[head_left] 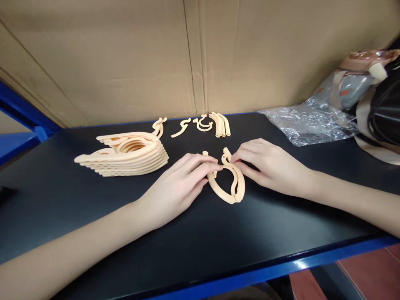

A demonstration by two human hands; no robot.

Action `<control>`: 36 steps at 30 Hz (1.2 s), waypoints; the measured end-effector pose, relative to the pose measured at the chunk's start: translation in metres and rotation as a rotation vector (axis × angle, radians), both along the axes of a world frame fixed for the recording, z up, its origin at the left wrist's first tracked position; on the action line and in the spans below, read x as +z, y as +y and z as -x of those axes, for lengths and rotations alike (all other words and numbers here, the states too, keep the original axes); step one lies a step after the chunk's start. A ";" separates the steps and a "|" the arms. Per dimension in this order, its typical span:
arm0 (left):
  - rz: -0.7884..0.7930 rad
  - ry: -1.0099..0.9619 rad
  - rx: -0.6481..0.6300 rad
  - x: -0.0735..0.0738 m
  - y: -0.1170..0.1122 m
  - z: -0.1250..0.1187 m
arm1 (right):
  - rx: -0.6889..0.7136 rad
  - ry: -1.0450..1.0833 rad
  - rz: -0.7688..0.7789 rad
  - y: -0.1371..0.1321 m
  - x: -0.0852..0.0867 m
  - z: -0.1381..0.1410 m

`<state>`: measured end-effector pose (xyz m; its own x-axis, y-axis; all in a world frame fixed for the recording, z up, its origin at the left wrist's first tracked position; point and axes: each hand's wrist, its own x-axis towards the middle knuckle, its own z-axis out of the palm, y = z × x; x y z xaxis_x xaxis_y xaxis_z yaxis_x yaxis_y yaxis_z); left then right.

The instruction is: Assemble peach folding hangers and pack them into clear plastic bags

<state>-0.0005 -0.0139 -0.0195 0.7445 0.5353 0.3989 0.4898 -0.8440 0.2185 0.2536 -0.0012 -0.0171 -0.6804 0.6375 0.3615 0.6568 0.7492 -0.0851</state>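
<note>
A cream plastic folding hanger (240, 187) lies on the black tabletop with its two curved arms meeting at the near end. Its left arm is pinched in the fingers of my left hand (184, 181). On the opposite side, my right hand (268, 166) has its thumb and fingers closed on the upper part of the right arm, near a small hook piece (226, 155). Fingers cover part of the joint. To the left sits a neat stack of similar hangers (131, 162), apart from my left hand.
Behind the hands lie loose cream pieces: a hook (181, 128), curved parts (204, 125) and several arm pieces (222, 125). A crumpled clear plastic bag (312, 123), a bottle (346, 83) and a black bag (387, 100) are at right. Cardboard (125, 62) stands along the back.
</note>
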 end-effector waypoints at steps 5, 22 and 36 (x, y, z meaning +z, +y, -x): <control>-0.015 0.047 0.074 -0.001 0.000 -0.001 | 0.126 0.090 0.178 -0.004 0.004 0.002; 0.062 0.055 0.056 0.000 -0.004 -0.001 | -0.035 0.224 0.280 -0.002 0.003 0.001; -0.251 0.063 0.148 0.009 -0.001 0.003 | 0.039 0.701 1.055 0.000 0.008 0.003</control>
